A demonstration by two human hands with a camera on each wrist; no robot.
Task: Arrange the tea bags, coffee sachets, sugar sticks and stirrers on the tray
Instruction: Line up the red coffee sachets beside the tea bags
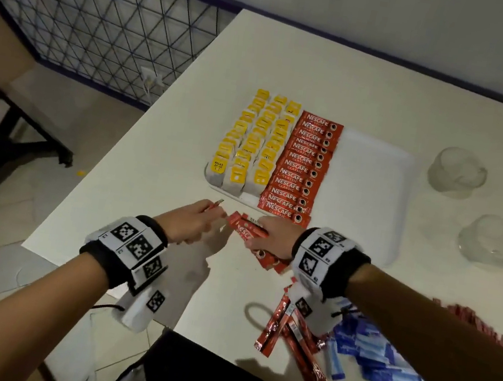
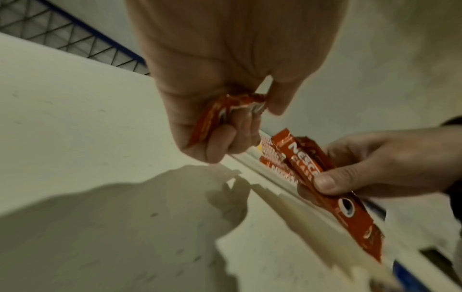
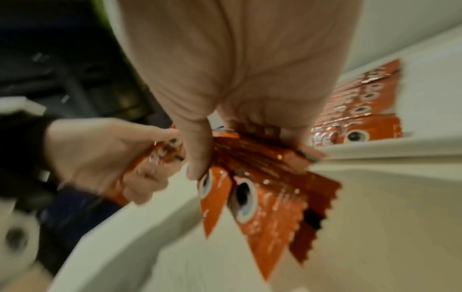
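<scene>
Left hand (image 1: 195, 221) grips one coffee sachet (image 2: 212, 118); right hand (image 1: 272, 236) holds a fanned sachet bundle (image 3: 262, 187), both above the surface (image 1: 154, 176) beside the tray (image 1: 371, 188) near edge. Tray's right half lies bare.

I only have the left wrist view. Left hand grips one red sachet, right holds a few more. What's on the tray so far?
Observer: The tray holds rows of yellow tea bags and one column of coffee sachets; its right half is bare.
Operator: Sugar sticks placed?
Observer: No. Blue sticks lie in a pile on the table, near the right forearm.
Operator: More coffee left over?
Observer: Yes, loose red sachets lie beside that pile.
</scene>
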